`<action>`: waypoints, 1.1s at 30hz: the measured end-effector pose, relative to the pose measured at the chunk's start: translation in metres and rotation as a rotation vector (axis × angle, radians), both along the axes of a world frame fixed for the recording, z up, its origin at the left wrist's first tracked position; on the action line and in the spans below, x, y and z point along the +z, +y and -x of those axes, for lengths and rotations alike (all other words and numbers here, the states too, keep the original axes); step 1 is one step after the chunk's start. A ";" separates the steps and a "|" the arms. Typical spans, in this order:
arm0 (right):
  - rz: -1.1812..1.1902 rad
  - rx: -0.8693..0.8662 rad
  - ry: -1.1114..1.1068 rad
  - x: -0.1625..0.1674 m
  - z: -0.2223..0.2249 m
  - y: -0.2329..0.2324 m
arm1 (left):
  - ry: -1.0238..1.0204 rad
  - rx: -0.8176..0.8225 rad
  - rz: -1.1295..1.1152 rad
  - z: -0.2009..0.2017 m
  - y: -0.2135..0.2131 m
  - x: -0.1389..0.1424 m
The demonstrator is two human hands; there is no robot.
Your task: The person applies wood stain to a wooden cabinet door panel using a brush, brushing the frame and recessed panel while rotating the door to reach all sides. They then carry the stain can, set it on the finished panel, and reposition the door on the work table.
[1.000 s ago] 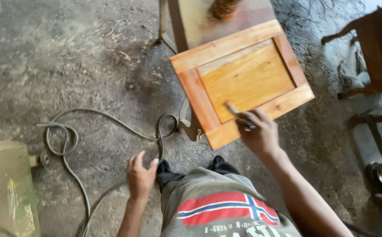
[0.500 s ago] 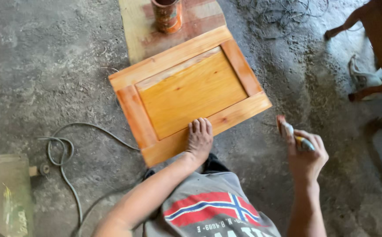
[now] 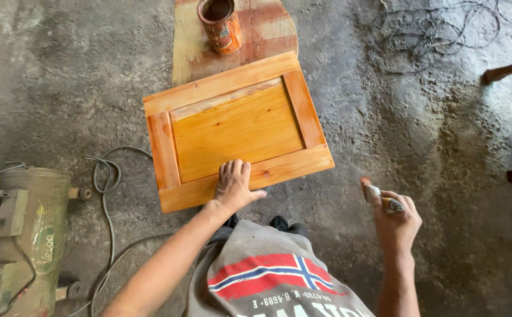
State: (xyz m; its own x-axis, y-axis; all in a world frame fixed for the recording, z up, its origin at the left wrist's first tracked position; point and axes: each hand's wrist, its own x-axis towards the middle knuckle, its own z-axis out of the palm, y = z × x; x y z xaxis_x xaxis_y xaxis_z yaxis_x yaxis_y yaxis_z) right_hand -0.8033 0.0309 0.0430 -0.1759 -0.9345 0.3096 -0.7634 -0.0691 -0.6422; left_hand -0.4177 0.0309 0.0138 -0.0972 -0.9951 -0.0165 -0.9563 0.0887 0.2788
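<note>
A varnished orange-brown wooden cabinet door [image 3: 238,129] lies flat in front of me, raised above the concrete floor. My left hand [image 3: 234,185] rests palm down on its near rail, fingers spread. My right hand [image 3: 395,220] is off to the right of the door, closed around a small paintbrush [image 3: 373,192] with its stained bristles pointing up and left. A rusty open tin [image 3: 220,24] of dark varnish stands on a wooden board [image 3: 267,26] just beyond the door's far edge.
A grimy green compressor tank [image 3: 29,229] sits at the lower left, with a grey hose [image 3: 106,188] looping across the floor toward me. Tangled wire [image 3: 438,29] lies at the upper right. Wooden furniture legs [image 3: 511,67] show at the right edge.
My left hand came up from the floor and now presses on the door's near rail. My right hand left the door with the brush and moved out to the right.
</note>
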 end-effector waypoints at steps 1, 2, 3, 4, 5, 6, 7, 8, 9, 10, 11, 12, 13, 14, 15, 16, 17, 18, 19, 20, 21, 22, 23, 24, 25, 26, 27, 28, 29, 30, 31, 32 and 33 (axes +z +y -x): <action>0.033 0.021 -0.011 0.004 -0.005 -0.004 | 0.074 0.054 0.067 0.001 -0.008 0.001; 0.049 0.050 -0.079 0.009 -0.010 -0.006 | 0.149 0.106 0.134 0.002 -0.019 0.002; 0.059 0.078 -0.145 0.015 -0.015 -0.007 | 0.225 0.157 0.193 0.003 -0.026 0.001; 0.062 0.105 -0.210 0.020 -0.019 -0.008 | 0.251 0.171 0.228 0.006 -0.034 -0.001; 0.056 0.131 -0.200 0.025 -0.022 -0.007 | 0.275 0.186 0.260 0.008 -0.051 -0.004; 0.056 0.155 -0.191 0.030 -0.025 -0.006 | 0.300 0.197 0.297 0.008 -0.070 -0.006; 0.061 0.178 -0.182 0.034 -0.026 -0.005 | 0.306 0.166 0.324 0.009 -0.089 -0.008; 0.054 0.186 -0.186 0.038 -0.026 -0.003 | 0.314 0.134 0.348 0.010 -0.108 -0.010; 0.041 0.193 -0.188 0.041 -0.026 0.000 | 0.265 0.101 0.380 0.011 -0.127 -0.012; 0.030 0.198 -0.190 0.043 -0.024 0.003 | 0.217 0.066 0.413 0.012 -0.147 -0.013; 0.017 0.168 -0.234 0.045 -0.022 0.007 | 0.204 0.079 0.348 0.013 -0.166 -0.013; 0.003 0.135 -0.277 0.047 -0.020 0.011 | 0.192 0.091 0.280 0.015 -0.182 -0.014; -0.011 0.104 -0.317 0.049 -0.017 0.016 | 0.180 0.103 0.264 0.018 -0.195 -0.014; -0.031 0.073 -0.303 0.050 -0.015 0.021 | 0.170 0.118 0.251 0.020 -0.208 -0.013; -0.045 0.046 -0.290 0.052 -0.012 0.026 | 0.160 0.134 0.243 0.022 -0.220 -0.014; -0.057 0.019 -0.278 0.053 -0.009 0.031 | 0.138 0.129 0.232 0.022 -0.230 -0.016; -0.068 -0.017 -0.246 0.054 -0.007 0.035 | 0.116 0.123 0.217 0.023 -0.237 -0.018; -0.086 -0.051 -0.214 0.056 -0.004 0.039 | 0.094 0.121 0.195 0.024 -0.242 -0.020; -0.109 -0.085 -0.180 0.057 -0.002 0.042 | 0.080 0.122 0.188 0.024 -0.246 -0.023; -0.114 -0.092 -0.172 0.058 -0.001 0.044 | 0.068 0.122 0.182 0.025 -0.249 -0.025; -0.110 -0.098 -0.166 0.059 0.000 0.046 | 0.056 0.122 0.185 0.025 -0.253 -0.027; -0.095 -0.101 -0.161 0.060 0.001 0.046 | 0.035 0.119 0.192 0.025 -0.255 -0.030; -0.096 -0.110 -0.165 0.061 0.002 0.046 | 0.014 0.116 0.200 0.024 -0.257 -0.032; -0.105 -0.119 -0.168 0.061 0.002 0.045 | -0.009 0.114 0.200 0.024 -0.258 -0.034; -0.116 -0.128 -0.172 0.062 0.002 0.044 | 0.014 0.115 0.207 0.023 -0.258 -0.036; -0.109 -0.131 -0.157 0.062 0.001 0.043 | 0.035 0.117 0.217 0.023 -0.259 -0.038; -0.104 -0.131 -0.141 0.063 0.000 0.041 | 0.057 0.121 0.225 0.022 -0.258 -0.039; -0.099 -0.129 -0.124 0.063 -0.001 0.039 | 0.050 0.117 0.236 0.022 -0.258 -0.040; -0.101 -0.128 -0.132 0.063 -0.001 0.037 | 0.041 0.114 0.250 0.022 -0.257 -0.040; -0.105 -0.126 -0.141 0.064 -0.002 0.035 | 0.031 0.110 0.263 0.022 -0.256 -0.039; -0.111 -0.125 -0.150 0.064 -0.003 0.033 | 0.048 0.118 0.266 0.022 -0.256 -0.037; -0.112 -0.122 -0.147 0.065 -0.003 0.031 | 0.065 0.127 0.269 0.023 -0.255 -0.034; -0.111 -0.118 -0.144 0.065 -0.004 0.029 | 0.082 0.135 0.275 0.023 -0.256 -0.031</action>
State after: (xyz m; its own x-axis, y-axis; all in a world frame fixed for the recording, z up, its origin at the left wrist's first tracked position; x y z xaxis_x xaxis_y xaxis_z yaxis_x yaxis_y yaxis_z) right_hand -0.7990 0.0596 0.1077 -0.3211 -0.9317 0.1699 -0.6621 0.0926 -0.7437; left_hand -0.4409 -0.2247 -0.0172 0.0467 -0.9653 0.2570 -0.9399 0.0447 0.3385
